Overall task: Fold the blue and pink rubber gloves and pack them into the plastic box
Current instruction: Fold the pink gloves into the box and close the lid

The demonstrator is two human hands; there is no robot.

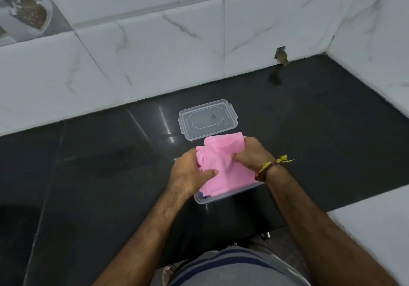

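Both hands work the pink glove (pixel 223 164) directly over the plastic box (pixel 230 194), which sits on the dark countertop (pixel 99 164) approx. centred in front of the person. Left hand (pixel 189 175): fingers curled, thumb pressed down, gripping the bunched left end of the glove. Right hand (pixel 251 153): fingers closed around the far-right part, thumb tucked into a fold. The glove's long axis runs roughly far-right to near-left, at a slant to the box outline; the near edge overhangs the front rim. A dark blue patch shows under it at the near-left corner, prob. the blue glove (pixel 204 194), already inside. Next move, est.: press straight down, tucking overhang inward; neither hand has far to travel, left is nearer the overhang. The clear lid (pixel 208 119) lies flat just behind the box, apart from the hands. Open counter left and right; the tiled wall (pixel 155 53) stands well behind.
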